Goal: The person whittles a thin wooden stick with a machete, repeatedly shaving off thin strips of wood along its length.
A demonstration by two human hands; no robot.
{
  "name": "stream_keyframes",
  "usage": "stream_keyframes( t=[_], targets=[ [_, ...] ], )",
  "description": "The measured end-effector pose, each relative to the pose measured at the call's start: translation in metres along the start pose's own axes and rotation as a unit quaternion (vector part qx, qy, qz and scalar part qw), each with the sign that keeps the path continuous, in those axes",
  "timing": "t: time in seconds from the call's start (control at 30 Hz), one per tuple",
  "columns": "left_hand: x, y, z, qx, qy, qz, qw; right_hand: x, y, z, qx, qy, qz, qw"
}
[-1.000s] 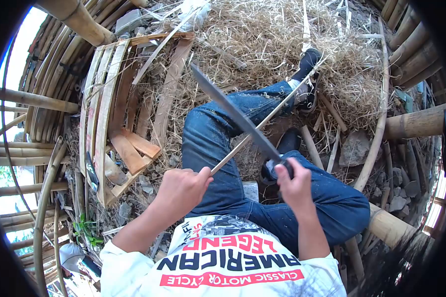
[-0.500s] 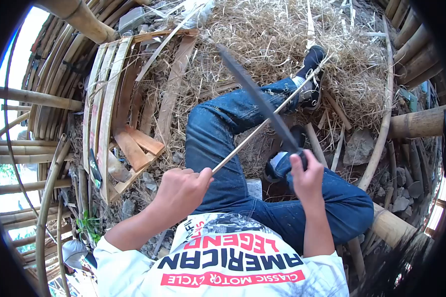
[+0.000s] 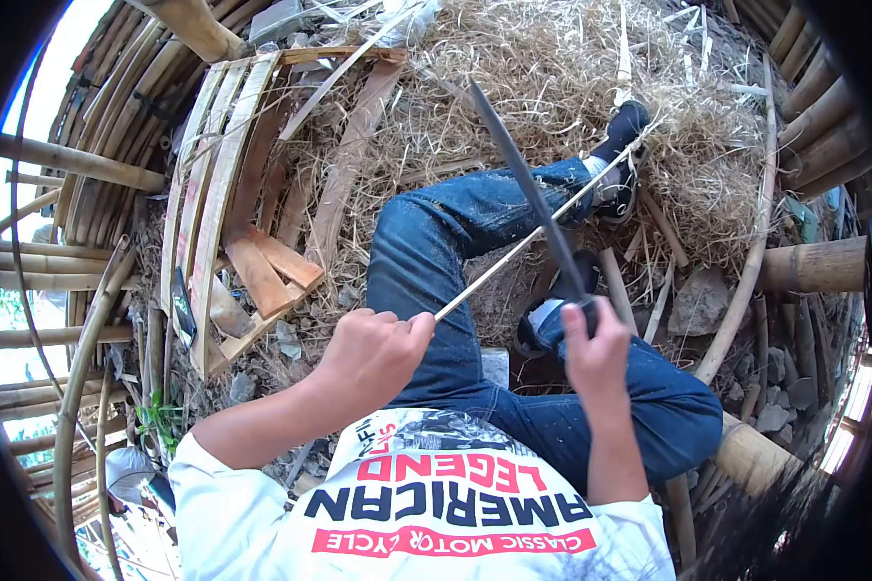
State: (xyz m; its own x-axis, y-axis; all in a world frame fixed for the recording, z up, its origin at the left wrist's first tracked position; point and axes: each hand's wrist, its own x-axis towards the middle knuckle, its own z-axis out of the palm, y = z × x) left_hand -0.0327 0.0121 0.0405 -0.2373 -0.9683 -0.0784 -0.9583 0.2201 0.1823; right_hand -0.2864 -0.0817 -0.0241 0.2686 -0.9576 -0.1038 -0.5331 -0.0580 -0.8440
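Note:
My left hand point(image 3: 370, 353) is wrapped round the near end of a long thin bamboo strip point(image 3: 494, 268). The strip runs up and away over my stretched leg point(image 3: 426, 247), its far end by my shoe point(image 3: 622, 131). In my right hand point(image 3: 599, 353) is the dark handle of a machete point(image 3: 523, 181), the thumb laid along it. Its long dark blade points forward and crosses over the strip about midway, overlapping it in this view.
A slatted wooden crate point(image 3: 225, 174) with loose wood pieces lies to the left. Ahead, fibrous shavings point(image 3: 513, 58) cover the ground. Bamboo poles point(image 3: 814, 263) and a stone point(image 3: 702, 302) stand at the right. A bamboo lattice wall point(image 3: 58, 339) borders the left side.
The machete's blade has swung a little to the right and stands steeper. My left hand, still round the strip, has shifted slightly right and forward. The whole view has shifted slightly.

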Motion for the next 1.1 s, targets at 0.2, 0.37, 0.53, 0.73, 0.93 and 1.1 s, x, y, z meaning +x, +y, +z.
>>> stream_keyframes(
  t=[0.2, 0.37, 0.53, 0.73, 0.93, 1.1],
  targets=[
    [0.002, -0.004, -0.001, 0.001, -0.034, -0.006, 0.999, -0.027, -0.018, 0.015, 0.015, -0.099, -0.035, 0.994],
    [0.002, 0.001, -0.007, -0.009, -0.027, -0.009, 1.0, -0.004, 0.005, -0.001, -0.004, 0.025, 0.01, 1.0],
    [0.007, -0.003, -0.004, -0.007, -0.03, -0.013, 0.999, -0.031, -0.021, 0.023, -0.02, -0.044, -0.07, 0.996],
    [-0.004, -0.004, -0.015, -0.004, -0.019, -0.02, 1.0, 0.003, -0.005, 0.0, -0.04, 0.011, -0.019, 0.999],
    [-0.003, -0.007, 0.003, -0.002, -0.021, -0.011, 1.0, -0.026, -0.024, 0.023, -0.018, -0.036, -0.038, 0.998],
    [-0.014, -0.006, -0.007, 0.018, -0.018, -0.029, 0.999, -0.011, -0.004, 0.006, -0.063, 0.011, -0.022, 0.998]
  ],
)
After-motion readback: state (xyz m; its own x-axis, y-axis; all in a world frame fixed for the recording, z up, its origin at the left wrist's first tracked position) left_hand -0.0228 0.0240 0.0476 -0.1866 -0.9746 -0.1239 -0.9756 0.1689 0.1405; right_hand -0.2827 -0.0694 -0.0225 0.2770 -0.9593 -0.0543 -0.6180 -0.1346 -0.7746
